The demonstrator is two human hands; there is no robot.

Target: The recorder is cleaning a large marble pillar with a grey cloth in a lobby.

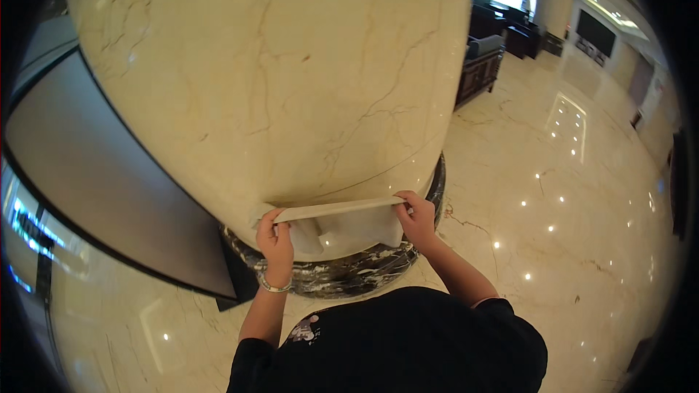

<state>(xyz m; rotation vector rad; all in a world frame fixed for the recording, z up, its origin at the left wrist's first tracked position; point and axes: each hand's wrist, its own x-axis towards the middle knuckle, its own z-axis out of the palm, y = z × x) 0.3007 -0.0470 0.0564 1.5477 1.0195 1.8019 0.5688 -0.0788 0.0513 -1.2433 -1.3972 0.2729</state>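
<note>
A pale, off-white cloth [341,209] is stretched between my two hands in front of the cream marble column [313,80]. Its upper edge looks folded into a narrow band, and the rest hangs below. My left hand [277,244] pinches one end between thumb and fingers, a bracelet round the wrist. At the other end, slightly higher, my right hand [416,220] grips the corner. The cloth is close to the column's lower part; whether it touches the stone I cannot tell.
A dark veined stone base [342,274] rings the column's foot. Left of it stands a large grey panel [109,167] with a black frame. Glossy marble floor [539,233] stretches off to the right, with a dark wooden armchair [480,69] beyond the column.
</note>
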